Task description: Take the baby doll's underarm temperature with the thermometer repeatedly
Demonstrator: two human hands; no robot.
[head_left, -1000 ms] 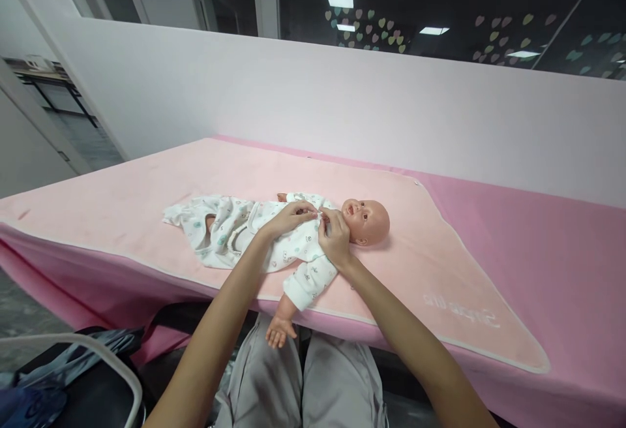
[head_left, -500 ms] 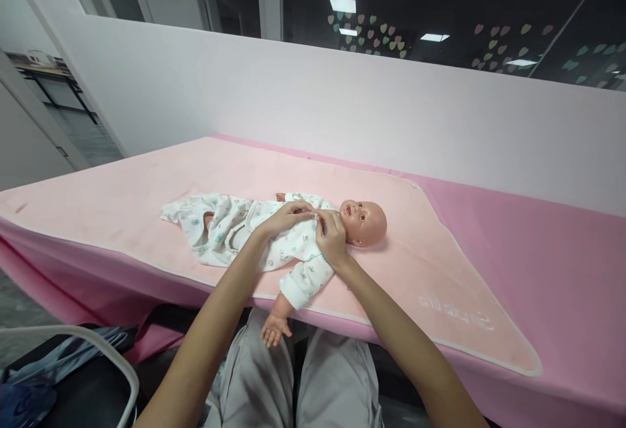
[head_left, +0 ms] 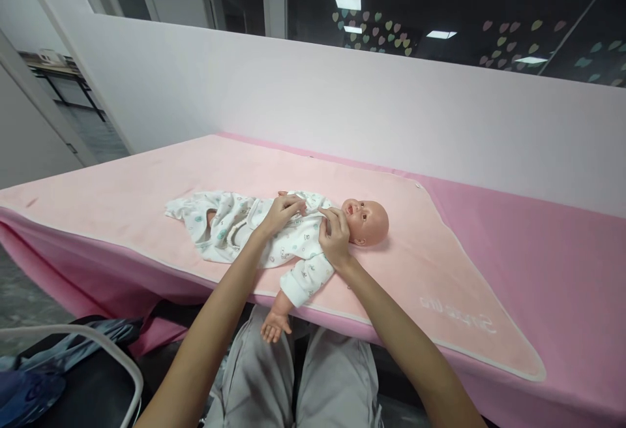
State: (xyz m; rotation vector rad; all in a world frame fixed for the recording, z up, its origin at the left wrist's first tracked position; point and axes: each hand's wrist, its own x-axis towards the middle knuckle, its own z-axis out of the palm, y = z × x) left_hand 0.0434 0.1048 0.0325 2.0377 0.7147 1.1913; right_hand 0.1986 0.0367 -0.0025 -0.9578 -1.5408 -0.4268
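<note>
A baby doll (head_left: 364,222) lies on its back with its head to the right. It wears a white printed romper (head_left: 293,245), whose near sleeve covers most of one arm. Over the doll's chest, my left hand (head_left: 283,213) has its fingers bent and closed on the romper's front. My right hand (head_left: 335,235) pinches the romper's cloth by the neckline, close to the chin. A small gap separates my two hands. What lies beneath my fingertips is hidden. The doll's near hand (head_left: 276,327) hangs past the table edge.
A pale pink mat (head_left: 415,271) covers much of the pink-draped table (head_left: 528,239). Behind it rises a white partition (head_left: 342,108). My legs (head_left: 332,376) are under the near edge. A chair (head_left: 83,376) with cloth on it stands at lower left.
My hands have drawn slightly apart over the doll's chest, the left one shifting left and the right one staying by the neckline. The doll lies in the same place.
</note>
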